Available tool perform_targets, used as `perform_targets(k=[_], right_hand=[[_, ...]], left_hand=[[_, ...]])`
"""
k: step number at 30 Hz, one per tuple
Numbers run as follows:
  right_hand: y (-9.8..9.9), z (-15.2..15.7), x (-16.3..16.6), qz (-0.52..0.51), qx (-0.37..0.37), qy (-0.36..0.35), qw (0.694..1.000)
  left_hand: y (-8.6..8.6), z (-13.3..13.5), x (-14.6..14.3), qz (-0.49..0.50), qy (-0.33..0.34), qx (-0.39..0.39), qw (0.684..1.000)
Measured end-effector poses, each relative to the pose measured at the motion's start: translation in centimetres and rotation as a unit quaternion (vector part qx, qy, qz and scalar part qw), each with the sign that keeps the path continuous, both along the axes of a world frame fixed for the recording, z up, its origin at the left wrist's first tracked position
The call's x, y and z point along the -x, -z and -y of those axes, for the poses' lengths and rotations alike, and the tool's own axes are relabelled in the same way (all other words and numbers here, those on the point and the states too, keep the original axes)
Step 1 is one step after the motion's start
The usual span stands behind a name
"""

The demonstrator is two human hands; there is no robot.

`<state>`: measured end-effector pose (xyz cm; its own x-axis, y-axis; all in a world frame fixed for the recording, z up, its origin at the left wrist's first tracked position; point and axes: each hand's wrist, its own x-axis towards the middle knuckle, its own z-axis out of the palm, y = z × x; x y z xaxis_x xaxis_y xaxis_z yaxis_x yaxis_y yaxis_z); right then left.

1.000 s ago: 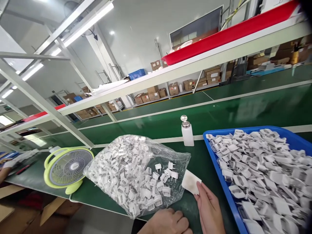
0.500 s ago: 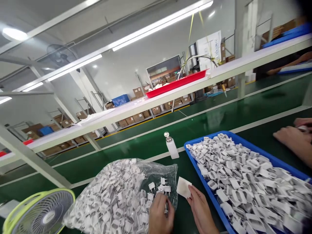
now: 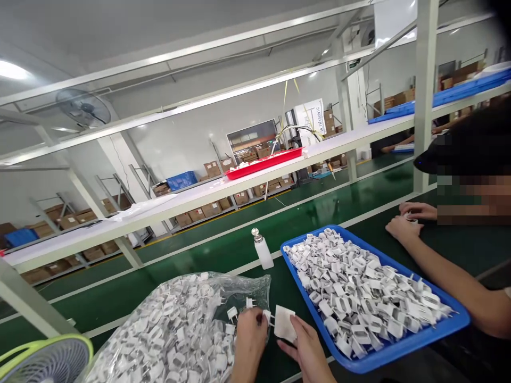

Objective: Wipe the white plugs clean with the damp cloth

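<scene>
Here, white plug part between left hand, right hand holding white pad

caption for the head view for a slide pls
Left hand holds a white plug beside the right hand's wipe.

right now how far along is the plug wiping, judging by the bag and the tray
Done: hard to tell; the blue tray is heaped with white plug pieces. In hand: the left hand holds one plug piece against the white pad in the right hand. Left: the clear bag is full.
</scene>
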<state>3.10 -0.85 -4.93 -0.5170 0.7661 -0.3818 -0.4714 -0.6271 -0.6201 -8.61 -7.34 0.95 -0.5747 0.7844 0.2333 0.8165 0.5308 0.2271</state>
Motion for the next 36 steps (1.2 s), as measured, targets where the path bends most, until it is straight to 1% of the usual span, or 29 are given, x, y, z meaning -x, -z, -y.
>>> perform_targets(k=[2, 3, 6, 8, 11, 14, 16, 19, 21, 25, 30, 33, 36], right_hand=[[-0.7, 0.4, -1.4, -0.012, 0.014, -0.007, 1.0], [-1.0, 0.5, -2.1, -0.018, 0.009, -0.006, 1.0], [-1.7, 0.1, -4.0, -0.014, -0.029, -0.003, 0.999], [-1.9, -0.3, -4.7, 0.009, -0.06, -0.007, 0.998], [-1.8, -0.9, -4.7, 0.063, -0.118, -0.018, 0.991], [-1.6, -1.1, -3.8, 0.129, -0.215, -0.021, 0.968], [-1.5, -1.1, -3.1, 0.18, -0.31, -0.027, 0.933], [-1.0, -0.7, -2.4, 0.24, -0.455, -0.064, 0.855], [-0.4, -0.4, -2.2, 0.262, -0.525, -0.108, 0.802], [0.7, -0.2, -2.3, 0.3, -0.606, -0.182, 0.714], [1.8, -0.7, -2.8, 0.331, -0.685, -0.227, 0.608], [3.0, -0.7, -3.2, 0.334, -0.743, -0.213, 0.54], [4.4, -0.4, -3.6, 0.331, -0.797, -0.162, 0.478]], left_hand=[[1.1, 0.3, -1.6, 0.042, -0.023, -0.007, 0.999], [1.7, 0.4, -2.2, 0.06, -0.031, -0.012, 0.998], [3.3, 0.8, -3.3, 0.103, -0.037, -0.038, 0.993], [3.9, 1.3, -3.1, 0.127, -0.028, -0.064, 0.989], [4.2, 2.2, -2.0, 0.153, -0.004, -0.101, 0.983], [4.7, 2.7, -0.7, 0.18, 0.052, -0.115, 0.976], [5.4, 2.8, -0.1, 0.197, 0.09, -0.119, 0.969], [6.8, 2.7, 0.1, 0.212, 0.113, -0.133, 0.962], [7.7, 2.7, -0.1, 0.219, 0.115, -0.141, 0.959], [8.7, 2.8, -0.7, 0.224, 0.11, -0.161, 0.955], [8.6, 2.8, -0.9, 0.236, 0.113, -0.174, 0.949], [8.5, 2.8, -0.9, 0.252, 0.127, -0.176, 0.943], [8.5, 2.9, -0.9, 0.264, 0.124, -0.175, 0.94]])
